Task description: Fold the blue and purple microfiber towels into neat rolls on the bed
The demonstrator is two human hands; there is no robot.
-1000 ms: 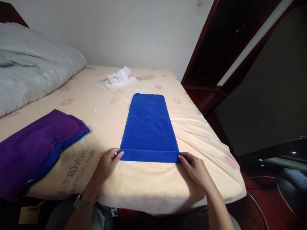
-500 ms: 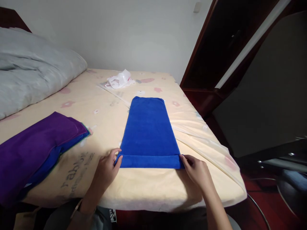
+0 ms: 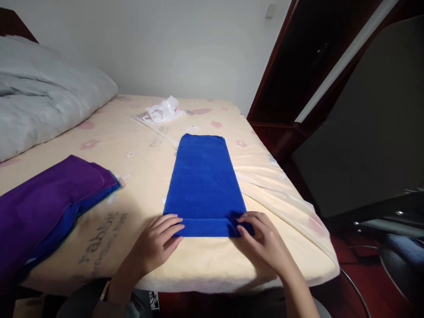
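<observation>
On the near edge of the bed (image 3: 205,265), the left hand (image 3: 157,243) lay open and the right hand (image 3: 266,240) curled, its grip unclear, over the folded end of the blue cloth (image 3: 205,185), where uneven finger pressure might have skewed the narrow fold, short of the plastic bag (image 3: 165,110).

pale wall (image 3: 185,53), dark wooden door frame (image 3: 273,66)

thin pale band (image 3: 105,290), left wrist | bare forearms (image 3: 289,276) | grey legwear (image 3: 77,300)
</observation>
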